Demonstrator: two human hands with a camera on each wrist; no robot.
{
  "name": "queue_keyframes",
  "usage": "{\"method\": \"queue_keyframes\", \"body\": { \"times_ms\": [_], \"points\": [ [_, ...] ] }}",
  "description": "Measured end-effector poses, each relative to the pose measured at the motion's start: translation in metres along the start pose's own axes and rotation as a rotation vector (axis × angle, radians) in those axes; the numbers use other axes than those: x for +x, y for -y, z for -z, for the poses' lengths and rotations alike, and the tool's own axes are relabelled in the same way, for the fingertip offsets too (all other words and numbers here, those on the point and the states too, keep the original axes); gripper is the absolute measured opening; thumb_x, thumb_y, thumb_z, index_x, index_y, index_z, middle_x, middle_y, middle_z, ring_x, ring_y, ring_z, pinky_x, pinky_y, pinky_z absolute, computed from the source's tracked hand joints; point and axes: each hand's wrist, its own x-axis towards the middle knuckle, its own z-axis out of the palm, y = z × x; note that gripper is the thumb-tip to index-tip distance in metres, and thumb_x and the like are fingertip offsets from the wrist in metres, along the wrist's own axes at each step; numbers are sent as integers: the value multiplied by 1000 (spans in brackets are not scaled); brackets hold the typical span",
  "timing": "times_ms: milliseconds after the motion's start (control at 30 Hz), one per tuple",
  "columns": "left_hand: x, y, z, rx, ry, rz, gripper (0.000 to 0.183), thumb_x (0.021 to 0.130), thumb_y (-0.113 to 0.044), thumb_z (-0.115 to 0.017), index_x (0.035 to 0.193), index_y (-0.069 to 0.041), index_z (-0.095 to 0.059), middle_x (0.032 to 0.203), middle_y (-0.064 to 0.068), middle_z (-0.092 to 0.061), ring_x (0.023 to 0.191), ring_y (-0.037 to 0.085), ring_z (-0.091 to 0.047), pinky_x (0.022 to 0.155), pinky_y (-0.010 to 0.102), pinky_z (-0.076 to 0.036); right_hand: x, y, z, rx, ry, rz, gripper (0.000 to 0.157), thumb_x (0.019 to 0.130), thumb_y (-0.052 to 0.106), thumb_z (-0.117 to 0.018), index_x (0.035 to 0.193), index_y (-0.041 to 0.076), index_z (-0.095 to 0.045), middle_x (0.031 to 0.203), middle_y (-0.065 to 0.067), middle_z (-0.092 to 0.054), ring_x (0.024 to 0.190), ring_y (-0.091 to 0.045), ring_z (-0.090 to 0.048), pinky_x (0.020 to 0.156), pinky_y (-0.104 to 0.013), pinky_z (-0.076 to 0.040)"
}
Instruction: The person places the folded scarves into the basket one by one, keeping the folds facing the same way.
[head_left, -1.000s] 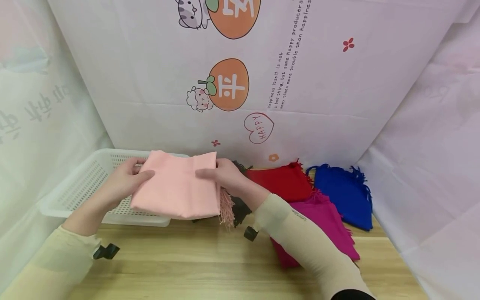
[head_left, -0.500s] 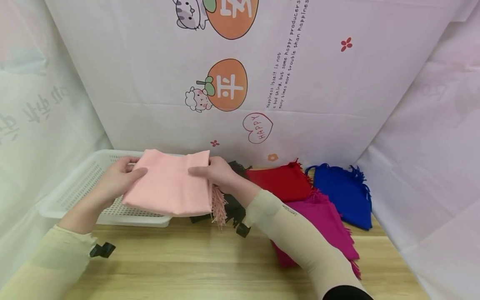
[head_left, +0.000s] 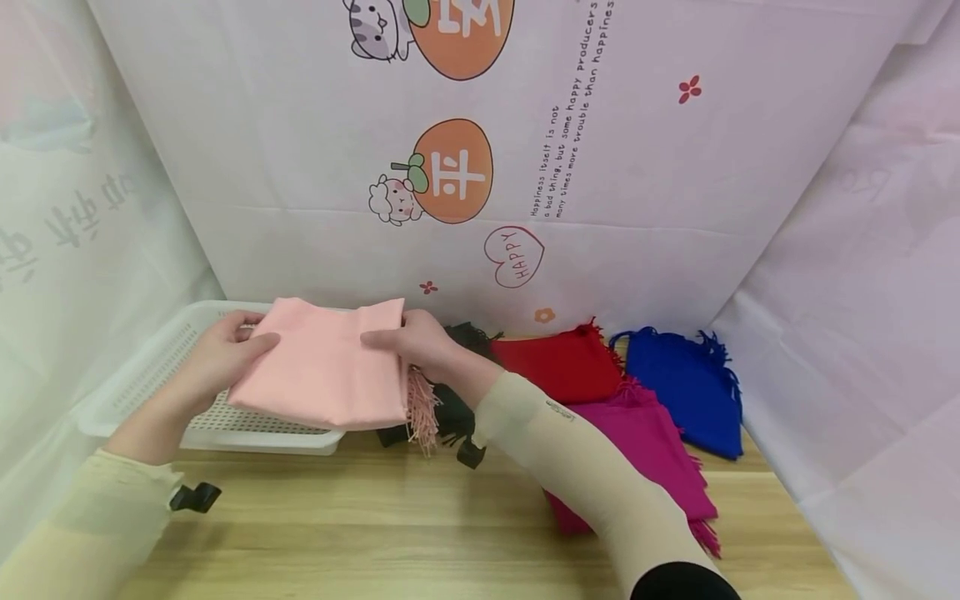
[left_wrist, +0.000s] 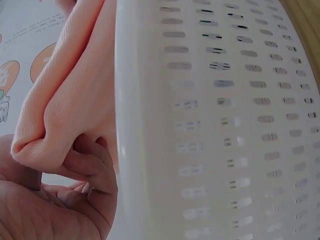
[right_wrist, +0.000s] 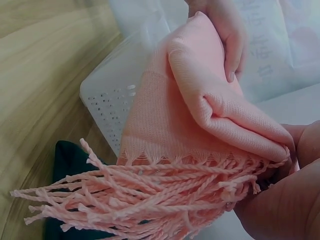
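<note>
A folded pink scarf (head_left: 322, 362) with a tasselled fringe hangs between my two hands, over the white basket (head_left: 142, 379). My left hand (head_left: 221, 358) pinches its left edge, thumb on the front face and fingers behind. On the opposite edge my right hand (head_left: 420, 337) grips it the same way. In the right wrist view the scarf's layers (right_wrist: 200, 100) show folded over, with the twisted fringe (right_wrist: 150, 195) dangling below. The left wrist view has the scarf (left_wrist: 75, 85) beside the basket's slotted wall (left_wrist: 200, 125).
A dark green scarf (head_left: 453, 408) lies right of the basket, partly behind my right hand and the pink fringe. Red (head_left: 555, 362), magenta (head_left: 645, 442) and blue (head_left: 678, 392) folded scarves rest on the wooden table (head_left: 360, 517) at the right. White printed sheets (head_left: 600, 167) wall the space.
Both hands have carried the pink scarf a little to the left, further over the basket. The other scarves have stayed where they lay.
</note>
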Motion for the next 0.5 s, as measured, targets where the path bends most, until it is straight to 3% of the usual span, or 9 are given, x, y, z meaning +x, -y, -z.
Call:
{"method": "queue_keyframes", "body": {
  "times_ms": [500],
  "points": [
    [2, 16, 12, -12, -39, 25, 72, 118, -35, -53, 166, 12, -28, 155, 43, -47, 88, 4, -70, 73, 31, -64, 11, 5, -20, -80, -63, 9, 37, 100, 21, -86, 131, 4, -72, 105, -7, -75, 88, -21, -78, 81, -38, -66]
  ]
}}
